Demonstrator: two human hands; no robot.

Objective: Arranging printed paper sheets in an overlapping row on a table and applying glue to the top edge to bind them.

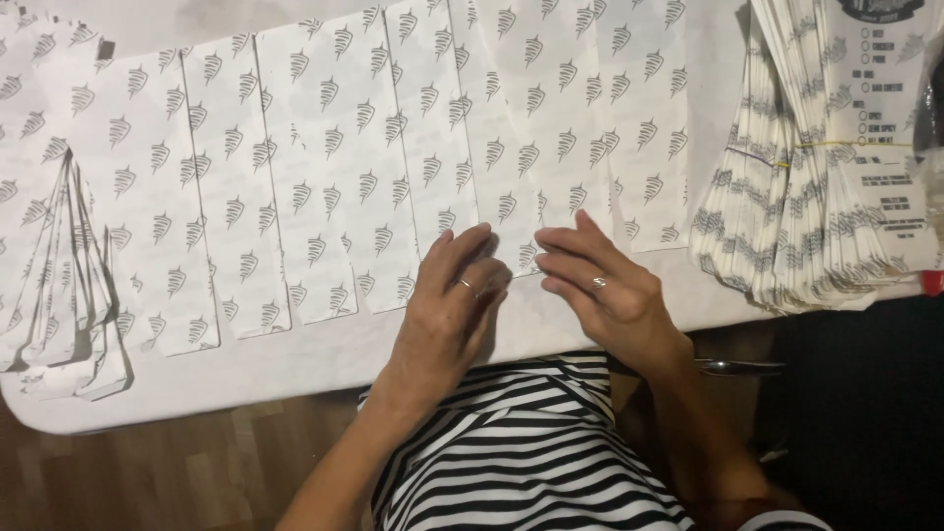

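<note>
Resting flat and unclenched, both hands (521, 285) press one printed paper bag (511, 147) on the table (295, 364).

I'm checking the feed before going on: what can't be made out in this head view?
- Bottom edge of the printed sheet under both hands: covered by the left hand and right hand.
- Bundled stack of bags: cut off by the top and right edges.
- Left pile of bags: cut off by the left edge.
- Bag count: layers too fine.
</note>
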